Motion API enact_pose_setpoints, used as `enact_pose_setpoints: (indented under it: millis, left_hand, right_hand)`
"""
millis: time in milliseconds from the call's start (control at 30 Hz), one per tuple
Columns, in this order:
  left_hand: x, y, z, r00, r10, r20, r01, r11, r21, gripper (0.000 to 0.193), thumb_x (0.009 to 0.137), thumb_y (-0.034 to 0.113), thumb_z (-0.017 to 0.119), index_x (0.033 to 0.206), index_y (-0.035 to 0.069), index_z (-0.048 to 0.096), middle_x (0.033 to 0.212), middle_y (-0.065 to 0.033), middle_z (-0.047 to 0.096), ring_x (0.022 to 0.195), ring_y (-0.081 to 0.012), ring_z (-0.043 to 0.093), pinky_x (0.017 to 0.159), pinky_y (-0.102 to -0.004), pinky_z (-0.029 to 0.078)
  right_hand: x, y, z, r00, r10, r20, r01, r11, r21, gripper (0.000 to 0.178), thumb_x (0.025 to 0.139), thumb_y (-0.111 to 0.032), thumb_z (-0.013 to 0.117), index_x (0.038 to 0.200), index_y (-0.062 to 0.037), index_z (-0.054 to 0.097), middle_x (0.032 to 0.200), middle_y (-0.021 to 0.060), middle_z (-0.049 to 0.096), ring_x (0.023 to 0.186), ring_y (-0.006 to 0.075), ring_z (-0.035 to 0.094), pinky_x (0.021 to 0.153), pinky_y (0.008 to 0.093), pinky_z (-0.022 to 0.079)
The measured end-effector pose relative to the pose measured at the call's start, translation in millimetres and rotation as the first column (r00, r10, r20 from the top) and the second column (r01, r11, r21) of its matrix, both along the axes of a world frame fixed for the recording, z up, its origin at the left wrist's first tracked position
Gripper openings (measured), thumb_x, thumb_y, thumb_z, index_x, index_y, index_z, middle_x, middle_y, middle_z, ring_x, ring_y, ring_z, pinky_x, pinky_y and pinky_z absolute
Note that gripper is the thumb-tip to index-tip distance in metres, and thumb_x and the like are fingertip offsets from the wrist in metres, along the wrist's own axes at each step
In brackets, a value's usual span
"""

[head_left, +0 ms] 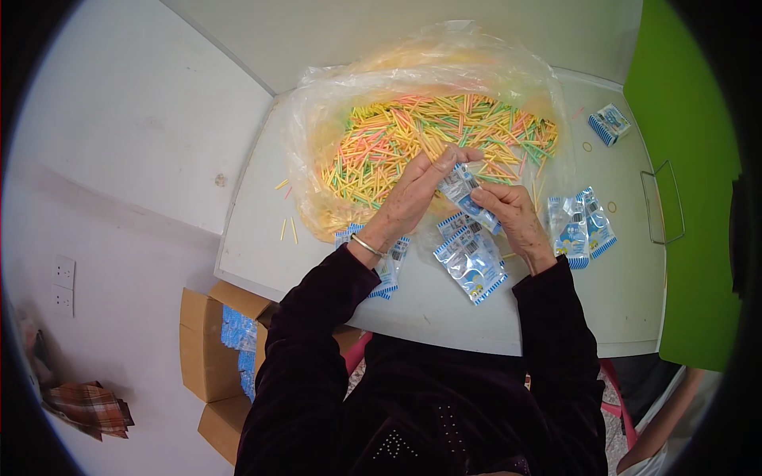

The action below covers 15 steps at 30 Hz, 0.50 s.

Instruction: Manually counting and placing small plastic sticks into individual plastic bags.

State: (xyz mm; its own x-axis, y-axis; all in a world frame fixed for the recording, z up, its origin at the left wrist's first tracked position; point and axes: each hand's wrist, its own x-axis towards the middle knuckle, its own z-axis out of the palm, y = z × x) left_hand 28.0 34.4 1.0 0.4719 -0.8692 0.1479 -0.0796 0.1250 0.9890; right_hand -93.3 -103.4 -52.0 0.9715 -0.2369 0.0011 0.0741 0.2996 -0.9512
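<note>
Above the near edge of a pile of thin pastel sticks [444, 119], my hands meet at a small blue-and-white plastic packet [459, 189]. My left hand [413, 190], with a bangle at its wrist, is closed around a few yellow sticks [431, 145] and touches the packet's upper end. The thumb and fingers of my right hand [514, 216] pinch the packet's lower part. Just below lie more flat packets [474, 266], and others [389, 270] are partly under my left wrist. How far the sticks reach into the packet is hidden.
A large clear plastic bag [317, 103] surrounds the pile on the white table [444, 329]. To the right are packets [570, 230], a banded bundle [609, 124] and a wire stand [665, 202] by a green panel [690, 159]. An open carton [208, 349] stands lower left; another person's arm [663, 420] shows lower right.
</note>
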Motion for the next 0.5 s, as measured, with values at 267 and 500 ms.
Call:
enact_pose_setpoints:
  millis: [267,500]
  left_hand:
    - [7,8,7,0.998,0.011,0.069,-0.01,1.0,-0.012,0.044,0.097,0.02,0.047,0.135,0.004,0.032,0.123,-0.0146,0.052,0.112,-0.0173,0.051,0.097,-0.0318,0.04]
    - [13,14,14,0.977,-0.074,0.201,0.044,0.988,0.149,0.049,0.093,0.019,0.055,0.134,0.002,0.035,0.121,-0.0111,0.05,0.111,-0.0159,0.051,0.095,-0.03,0.041]
  right_hand:
    - [2,2,1,0.999,-0.048,0.015,0.048,0.999,0.0,0.027,0.088,-0.017,0.062,0.105,0.0027,0.065,0.087,0.0015,0.065,0.076,0.0058,0.058,0.07,0.0204,0.045]
    - [5,7,1,0.996,-0.052,0.078,0.049,0.998,0.048,0.029,0.089,-0.017,0.061,0.111,0.002,0.063,0.087,0.0002,0.065,0.075,0.0038,0.057,0.066,0.0188,0.045]
